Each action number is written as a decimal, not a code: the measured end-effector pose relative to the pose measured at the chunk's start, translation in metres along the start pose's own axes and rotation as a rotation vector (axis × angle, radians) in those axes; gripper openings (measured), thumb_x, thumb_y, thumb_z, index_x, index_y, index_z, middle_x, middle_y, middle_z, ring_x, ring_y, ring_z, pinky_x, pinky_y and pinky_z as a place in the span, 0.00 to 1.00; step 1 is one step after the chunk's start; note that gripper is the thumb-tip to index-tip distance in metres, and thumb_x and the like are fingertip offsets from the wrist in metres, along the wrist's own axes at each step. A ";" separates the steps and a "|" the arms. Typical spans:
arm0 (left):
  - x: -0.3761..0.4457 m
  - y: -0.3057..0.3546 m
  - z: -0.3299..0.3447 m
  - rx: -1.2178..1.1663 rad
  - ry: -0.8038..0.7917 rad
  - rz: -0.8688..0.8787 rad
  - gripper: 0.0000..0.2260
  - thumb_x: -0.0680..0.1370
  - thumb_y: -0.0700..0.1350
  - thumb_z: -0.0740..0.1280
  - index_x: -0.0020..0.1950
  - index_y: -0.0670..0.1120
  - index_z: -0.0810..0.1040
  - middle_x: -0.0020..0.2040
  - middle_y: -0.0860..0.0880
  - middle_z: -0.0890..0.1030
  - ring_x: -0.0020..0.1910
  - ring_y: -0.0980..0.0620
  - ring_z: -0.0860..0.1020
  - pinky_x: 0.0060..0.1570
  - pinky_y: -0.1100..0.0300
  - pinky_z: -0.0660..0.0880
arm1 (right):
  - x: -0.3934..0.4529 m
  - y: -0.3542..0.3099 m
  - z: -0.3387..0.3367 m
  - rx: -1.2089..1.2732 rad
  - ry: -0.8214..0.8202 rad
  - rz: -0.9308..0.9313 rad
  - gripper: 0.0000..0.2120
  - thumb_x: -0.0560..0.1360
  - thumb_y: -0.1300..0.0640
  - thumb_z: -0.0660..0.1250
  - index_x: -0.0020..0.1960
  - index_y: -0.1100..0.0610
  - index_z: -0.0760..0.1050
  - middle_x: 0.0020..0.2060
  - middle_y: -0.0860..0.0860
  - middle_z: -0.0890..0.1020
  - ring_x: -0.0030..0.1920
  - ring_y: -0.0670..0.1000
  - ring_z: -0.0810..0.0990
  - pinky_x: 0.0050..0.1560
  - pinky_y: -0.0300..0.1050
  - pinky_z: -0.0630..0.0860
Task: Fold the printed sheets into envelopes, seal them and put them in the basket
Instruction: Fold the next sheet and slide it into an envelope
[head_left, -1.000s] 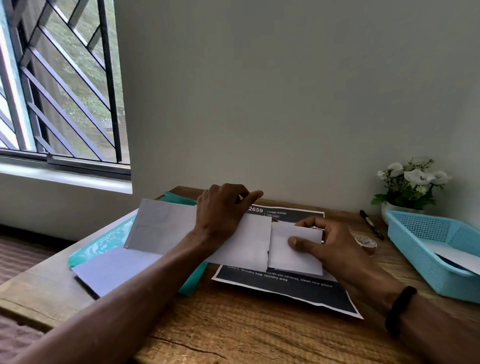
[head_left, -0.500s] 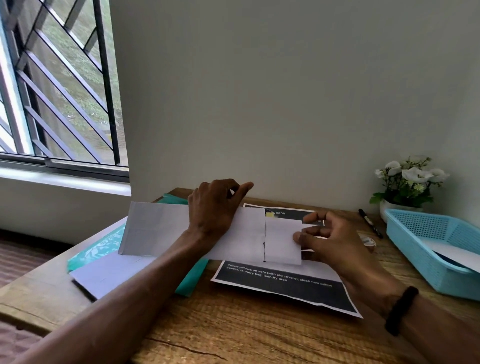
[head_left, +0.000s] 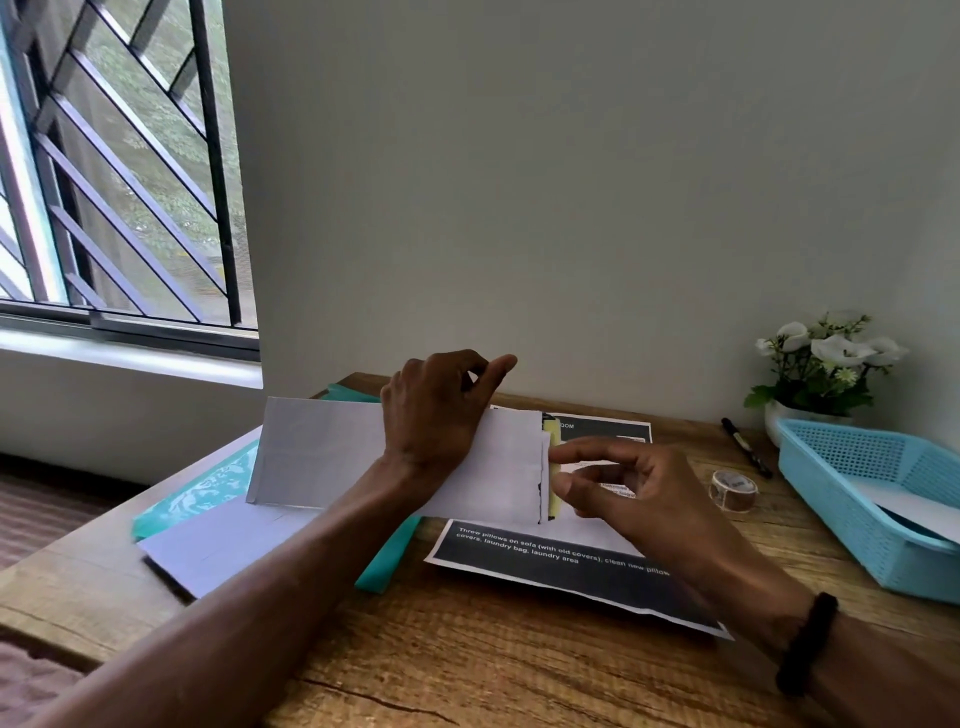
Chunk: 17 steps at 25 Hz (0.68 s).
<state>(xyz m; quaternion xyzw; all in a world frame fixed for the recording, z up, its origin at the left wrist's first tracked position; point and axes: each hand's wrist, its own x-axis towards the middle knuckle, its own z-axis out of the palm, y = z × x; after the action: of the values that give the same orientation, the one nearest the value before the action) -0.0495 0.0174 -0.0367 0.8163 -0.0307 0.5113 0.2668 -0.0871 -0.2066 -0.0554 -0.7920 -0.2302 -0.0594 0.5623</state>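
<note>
- Over on the far right of the wooden desk (head_left: 519, 670): blue mesh basket (head_left: 831, 499) with one white sheet (head_left: 914, 506) lying inside, dark printed side peeking out from under it.
- Right behind the basket, a small white pot of white flowers (head_left: 826, 358) against the wall.
- Black marker (head_left: 745, 447) and a clear roll of tape (head_left: 733, 489) between basket and paperwork, both lying on the wood.
- Mid-desk, flat: dark printed sheet (head_left: 571, 571) with white text, half covered by hands and paper.
- Left hand (head_left: 441, 415) pressing down on a white folded sheet (head_left: 498, 478), fingers curled, thumb sticking out toward the wall.
- Right hand (head_left: 639, 493) hovering just beside the folded sheet's right edge, thumb and forefinger apart, pinching nothing; black band on that wrist.
- Sliver of yellow showing at that right edge.
- Left side: teal folder (head_left: 208, 488) under another white sheet (head_left: 218, 545), forearm crossing over both.
- Barred window (head_left: 119, 156) up left.
</note>
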 end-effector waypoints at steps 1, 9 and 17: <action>0.000 0.000 0.000 -0.010 0.006 0.003 0.20 0.79 0.65 0.66 0.46 0.50 0.88 0.36 0.51 0.86 0.32 0.54 0.80 0.37 0.60 0.75 | -0.001 0.000 0.001 -0.019 -0.019 -0.003 0.10 0.71 0.47 0.79 0.52 0.38 0.87 0.52 0.34 0.87 0.53 0.38 0.85 0.55 0.44 0.80; 0.002 0.005 -0.003 -0.088 0.063 0.013 0.20 0.79 0.63 0.67 0.43 0.49 0.88 0.32 0.54 0.82 0.29 0.58 0.77 0.33 0.64 0.70 | -0.001 -0.002 0.001 0.317 -0.143 0.155 0.19 0.68 0.51 0.80 0.58 0.46 0.86 0.58 0.45 0.86 0.57 0.47 0.87 0.59 0.51 0.84; -0.002 0.015 0.000 -0.121 0.063 0.044 0.20 0.79 0.64 0.67 0.43 0.50 0.88 0.32 0.55 0.83 0.28 0.60 0.77 0.32 0.61 0.75 | -0.006 -0.009 0.001 0.501 -0.312 0.253 0.19 0.70 0.57 0.78 0.60 0.50 0.86 0.62 0.53 0.86 0.62 0.52 0.85 0.66 0.54 0.81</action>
<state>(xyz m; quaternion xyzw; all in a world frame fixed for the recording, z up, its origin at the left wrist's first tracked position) -0.0554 0.0040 -0.0321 0.7813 -0.0712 0.5397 0.3053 -0.0961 -0.2050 -0.0498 -0.6509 -0.2208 0.1915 0.7006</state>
